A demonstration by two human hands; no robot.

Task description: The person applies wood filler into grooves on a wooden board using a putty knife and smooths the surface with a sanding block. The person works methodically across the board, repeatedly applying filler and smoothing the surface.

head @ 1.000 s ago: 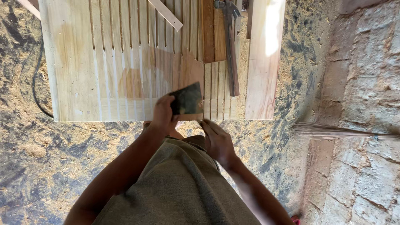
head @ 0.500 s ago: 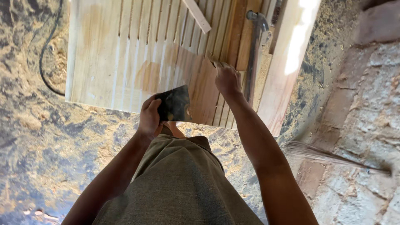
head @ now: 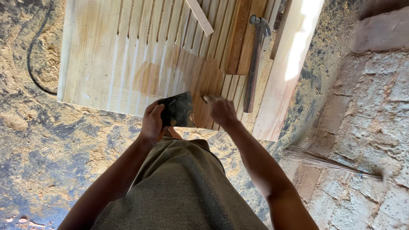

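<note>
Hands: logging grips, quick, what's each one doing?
Left hand: closed, holding a dark flat piece.
Right hand: on the slatted panel; grip cannot be told.

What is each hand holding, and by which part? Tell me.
The left hand holds a dark flat sheet by its left edge. The right hand holds nothing that shows; its fingers rest on the grooved wooden panel.

Bright daylight (plank (head: 294, 55) glare), blurred motion
</note>
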